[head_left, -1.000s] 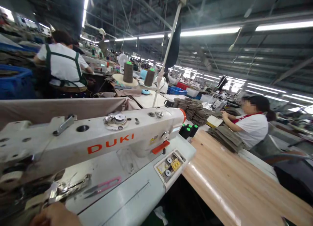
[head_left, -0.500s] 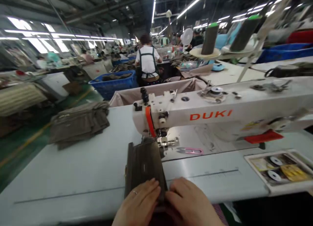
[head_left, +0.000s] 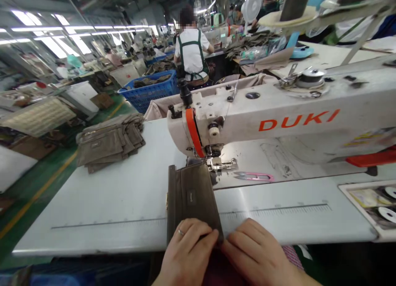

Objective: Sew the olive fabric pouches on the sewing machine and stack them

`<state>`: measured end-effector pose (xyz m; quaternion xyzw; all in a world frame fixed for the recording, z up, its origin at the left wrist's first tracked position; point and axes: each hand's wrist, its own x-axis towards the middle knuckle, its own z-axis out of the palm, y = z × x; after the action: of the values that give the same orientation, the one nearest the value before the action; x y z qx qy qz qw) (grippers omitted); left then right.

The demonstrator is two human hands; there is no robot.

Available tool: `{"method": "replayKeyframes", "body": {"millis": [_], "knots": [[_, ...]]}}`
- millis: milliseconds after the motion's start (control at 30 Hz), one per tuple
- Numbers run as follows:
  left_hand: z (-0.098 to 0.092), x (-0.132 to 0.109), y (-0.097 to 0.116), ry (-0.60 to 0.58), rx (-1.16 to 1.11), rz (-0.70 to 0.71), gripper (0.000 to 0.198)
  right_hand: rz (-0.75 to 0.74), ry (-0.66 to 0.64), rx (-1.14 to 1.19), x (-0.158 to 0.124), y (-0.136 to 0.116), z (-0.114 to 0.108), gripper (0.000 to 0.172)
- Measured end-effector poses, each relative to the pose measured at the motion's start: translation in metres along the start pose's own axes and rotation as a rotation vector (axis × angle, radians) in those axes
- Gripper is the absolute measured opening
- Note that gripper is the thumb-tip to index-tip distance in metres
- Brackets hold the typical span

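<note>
A dark olive fabric pouch piece [head_left: 190, 197] lies on the white sewing table [head_left: 123, 203], its far end under the presser foot [head_left: 220, 164] of a white DUKI sewing machine [head_left: 278, 112]. My left hand [head_left: 187, 251], a ring on one finger, presses its curled fingers on the near edge of the piece. My right hand [head_left: 255, 253] lies beside it at the piece's near right corner, fingers bent down on the table edge.
Pink thread snips [head_left: 255, 177] lie right of the presser foot. A stack of olive fabric pieces [head_left: 108, 141] sits at the table's far left. A tray with bobbins [head_left: 375, 203] is at the right. A person in a green apron [head_left: 192, 50] sits beyond, by a blue crate [head_left: 148, 92].
The view swung from the right back onto the needle area, then came closer. Both hands now rest on the near end of the olive piece, which lies a little further under the foot.
</note>
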<state>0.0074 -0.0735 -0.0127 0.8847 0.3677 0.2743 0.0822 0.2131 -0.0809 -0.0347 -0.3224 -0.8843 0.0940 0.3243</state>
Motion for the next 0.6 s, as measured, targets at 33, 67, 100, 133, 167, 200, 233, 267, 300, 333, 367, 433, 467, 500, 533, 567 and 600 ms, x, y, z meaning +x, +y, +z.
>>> {"method": "replayKeyframes", "body": {"millis": [33,67,100,133,167,200,233,267,300,333,367,433,467,500,533,567,600], "knots": [[0.001,0.000,0.000,-0.010,-0.025,-0.019,0.022,0.005,-0.005,0.003,-0.001,0.000,-0.002,0.021],[0.001,0.000,-0.001,-0.011,-0.047,-0.038,0.022,0.010,-0.006,0.009,-0.002,-0.001,-0.003,0.020],[0.001,0.001,-0.001,-0.008,-0.064,-0.057,0.022,0.014,-0.004,0.015,-0.004,-0.002,-0.005,0.019],[0.001,0.001,0.000,-0.006,-0.074,-0.067,0.023,0.019,0.000,0.023,-0.005,-0.002,-0.007,0.019],[-0.001,0.002,0.000,-0.008,-0.075,-0.068,0.023,0.026,0.005,0.033,-0.006,-0.003,-0.010,0.019],[-0.002,0.004,0.001,-0.026,-0.063,-0.057,0.025,0.035,0.011,0.047,-0.007,-0.002,-0.012,0.019],[-0.005,0.006,0.002,-0.065,-0.036,-0.040,0.026,0.048,0.029,0.059,-0.007,0.000,-0.014,0.019],[-0.008,0.008,0.003,-0.132,0.000,-0.016,0.028,0.069,0.058,0.060,-0.008,0.004,-0.017,0.019],[-0.011,0.010,0.003,-0.212,0.040,0.009,0.031,0.103,0.089,0.041,-0.007,0.010,-0.020,0.019],[-0.013,0.012,0.003,-0.294,0.080,0.033,0.035,0.150,0.119,-0.007,-0.006,0.018,-0.023,0.021],[-0.016,0.015,0.002,-0.370,0.115,0.057,0.040,0.210,0.137,-0.083,-0.005,0.027,-0.025,0.025],[-0.019,0.019,0.000,-0.477,0.151,0.120,0.049,0.341,0.107,-0.283,-0.001,0.049,-0.029,0.036],[-0.019,0.021,-0.002,-0.518,0.151,0.148,0.053,0.371,0.068,-0.355,0.000,0.060,-0.031,0.039],[-0.020,0.024,-0.004,-0.554,0.141,0.162,0.055,0.379,0.026,-0.405,0.002,0.069,-0.032,0.039],[-0.021,0.027,-0.006,-0.583,0.124,0.160,0.055,0.381,-0.021,-0.439,0.003,0.077,-0.033,0.038],[-0.022,0.031,-0.008,-0.603,0.096,0.136,0.052,0.382,-0.062,-0.458,0.004,0.082,-0.034,0.035],[-0.024,0.035,-0.010,-0.611,0.045,0.087,0.045,0.390,-0.087,-0.466,0.005,0.083,-0.035,0.032]]}}
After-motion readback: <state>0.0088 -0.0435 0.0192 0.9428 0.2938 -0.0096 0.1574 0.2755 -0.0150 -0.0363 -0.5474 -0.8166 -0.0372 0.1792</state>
